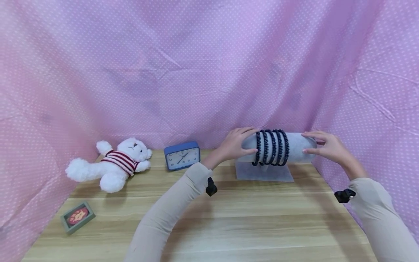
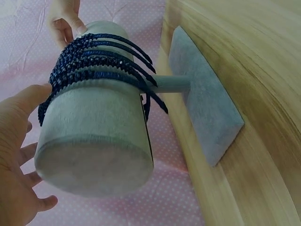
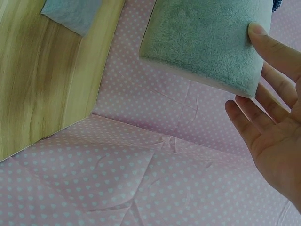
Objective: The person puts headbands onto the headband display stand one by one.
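A display stand (image 1: 296, 147) with a padded grey cylinder stands at the right back of the table. Several dark blue braided headbands (image 2: 89, 61) circle the middle of its cylinder. My left hand (image 1: 236, 143) holds the cylinder's left end, its thumb (image 2: 35, 96) touching the nearest headband and the other fingers behind, partly hidden. At the opposite end, my right hand (image 1: 328, 147) holds the cylinder between thumb and fingers. In the right wrist view the right thumb (image 3: 270, 44) presses the grey fabric, and some fingers lie behind the edge. The stand's flat base (image 2: 207, 99) rests on the wood.
A blue alarm clock (image 1: 182, 156) is left of the stand. Farther left lies a white teddy bear (image 1: 121, 163) in a striped sweater. A small grey frame (image 1: 78, 217) with a red picture sits near the table's left edge. Pink dotted curtain (image 1: 209, 72) surrounds the table.
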### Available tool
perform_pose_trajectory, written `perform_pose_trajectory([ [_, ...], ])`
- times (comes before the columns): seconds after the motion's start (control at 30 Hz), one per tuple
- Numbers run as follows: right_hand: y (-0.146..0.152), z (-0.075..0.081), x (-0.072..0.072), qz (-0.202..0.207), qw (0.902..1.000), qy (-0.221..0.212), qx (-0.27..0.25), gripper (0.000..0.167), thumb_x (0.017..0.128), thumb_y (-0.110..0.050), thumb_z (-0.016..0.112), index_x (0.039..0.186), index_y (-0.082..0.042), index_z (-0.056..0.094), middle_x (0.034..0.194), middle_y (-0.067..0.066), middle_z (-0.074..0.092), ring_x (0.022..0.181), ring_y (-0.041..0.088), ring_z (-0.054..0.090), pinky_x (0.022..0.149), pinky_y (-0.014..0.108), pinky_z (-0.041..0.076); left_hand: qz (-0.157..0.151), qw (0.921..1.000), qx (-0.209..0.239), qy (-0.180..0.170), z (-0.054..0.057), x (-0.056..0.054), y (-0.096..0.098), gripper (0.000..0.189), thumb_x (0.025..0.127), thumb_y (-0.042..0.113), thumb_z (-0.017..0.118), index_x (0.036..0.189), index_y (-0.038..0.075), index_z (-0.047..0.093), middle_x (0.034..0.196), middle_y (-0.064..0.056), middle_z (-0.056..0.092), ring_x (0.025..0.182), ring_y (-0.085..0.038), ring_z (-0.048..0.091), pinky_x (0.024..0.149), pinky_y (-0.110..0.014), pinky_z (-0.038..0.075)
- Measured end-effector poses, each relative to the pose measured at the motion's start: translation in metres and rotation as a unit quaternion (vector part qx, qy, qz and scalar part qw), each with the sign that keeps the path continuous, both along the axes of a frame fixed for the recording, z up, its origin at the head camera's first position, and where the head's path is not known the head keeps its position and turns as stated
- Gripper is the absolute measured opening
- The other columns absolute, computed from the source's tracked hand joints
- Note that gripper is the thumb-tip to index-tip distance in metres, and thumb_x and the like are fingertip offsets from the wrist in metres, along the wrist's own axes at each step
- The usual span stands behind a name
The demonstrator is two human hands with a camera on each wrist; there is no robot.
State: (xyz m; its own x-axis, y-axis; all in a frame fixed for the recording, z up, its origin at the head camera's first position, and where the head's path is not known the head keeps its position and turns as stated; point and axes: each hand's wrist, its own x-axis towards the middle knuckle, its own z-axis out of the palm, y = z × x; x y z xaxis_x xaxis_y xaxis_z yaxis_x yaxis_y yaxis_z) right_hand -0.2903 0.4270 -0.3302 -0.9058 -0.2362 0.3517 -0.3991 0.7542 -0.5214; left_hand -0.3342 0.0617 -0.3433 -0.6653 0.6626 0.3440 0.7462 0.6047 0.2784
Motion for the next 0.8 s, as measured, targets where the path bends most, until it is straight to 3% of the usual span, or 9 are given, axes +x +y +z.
perform_pose_trajectory([
  [0.2, 0.0, -0.001, 0.001, -0.005, 1.0, -0.007, 0.005, 0.059, 0.081, -0.016, 0.087, 0.133, 0.0, 0.065, 0.138, 0.032, 0.057, 0.118, -0.019, 0.038, 0.088, -0.005, 0.037, 0.002, 0.9994, 0.033, 0.006, -0.001, 0.001, -0.02, 0.07, 0.095, 0.044, 0.071, 0.155, 0.021, 0.044, 0.158, -0.005, 0.046, 0.146, -0.026, 0.043, 0.123, -0.048, 0.032],
  [0.37, -0.002, 0.0, 0.003, -0.01, 0.9999, -0.007, 0.008, 0.06, 0.082, -0.015, 0.085, 0.136, 0.001, 0.063, 0.142, 0.032, 0.055, 0.14, 0.023, 0.044, 0.091, -0.006, 0.032, 0.022, 0.9979, 0.06, 0.004, 0.0, 0.008, -0.051, 0.064, 0.095, 0.039, 0.072, 0.152, 0.02, 0.049, 0.153, -0.004, 0.053, 0.143, -0.026, 0.047, 0.121, -0.048, 0.036],
  [0.6, -0.008, 0.001, 0.007, -0.02, 0.9997, -0.012, 0.012, 0.062, 0.085, -0.014, 0.082, 0.14, 0.0, 0.059, 0.147, 0.031, 0.051, 0.145, 0.022, 0.041, 0.097, -0.003, 0.033, 0.073, 0.9937, 0.084, 0.013, -0.006, 0.018, -0.11, 0.061, 0.097, 0.038, 0.07, 0.151, 0.02, 0.05, 0.151, -0.004, 0.055, 0.142, -0.025, 0.049, 0.12, -0.045, 0.038],
  [0.63, -0.008, 0.001, 0.007, -0.021, 0.9996, -0.013, 0.01, 0.061, 0.086, -0.015, 0.082, 0.141, 0.0, 0.058, 0.148, 0.03, 0.05, 0.145, 0.029, 0.041, 0.099, -0.002, 0.033, 0.08, 0.9929, 0.086, 0.015, -0.007, 0.02, -0.118, 0.061, 0.097, 0.038, 0.07, 0.152, 0.019, 0.05, 0.152, -0.005, 0.055, 0.142, -0.026, 0.049, 0.12, -0.046, 0.038],
  [0.67, -0.009, 0.002, 0.008, -0.02, 0.9996, -0.015, 0.009, 0.061, 0.087, -0.015, 0.081, 0.141, 0.001, 0.058, 0.149, 0.031, 0.048, 0.146, 0.036, 0.039, 0.104, 0.002, 0.034, 0.087, 0.9922, 0.088, 0.015, -0.008, 0.021, -0.126, 0.061, 0.097, 0.037, 0.07, 0.152, 0.019, 0.049, 0.152, -0.006, 0.054, 0.142, -0.027, 0.049, 0.12, -0.047, 0.038],
  [0.8, -0.018, 0.004, 0.014, -0.042, 0.9986, -0.025, -0.019, 0.06, 0.093, -0.021, 0.075, 0.145, 0.0, 0.054, 0.156, 0.027, 0.041, 0.15, 0.039, 0.031, 0.124, 0.032, 0.03, 0.115, 0.989, 0.089, 0.025, -0.013, 0.027, -0.156, 0.06, 0.098, 0.037, 0.069, 0.151, 0.017, 0.05, 0.151, -0.009, 0.054, 0.14, -0.031, 0.05, 0.118, -0.051, 0.04],
])
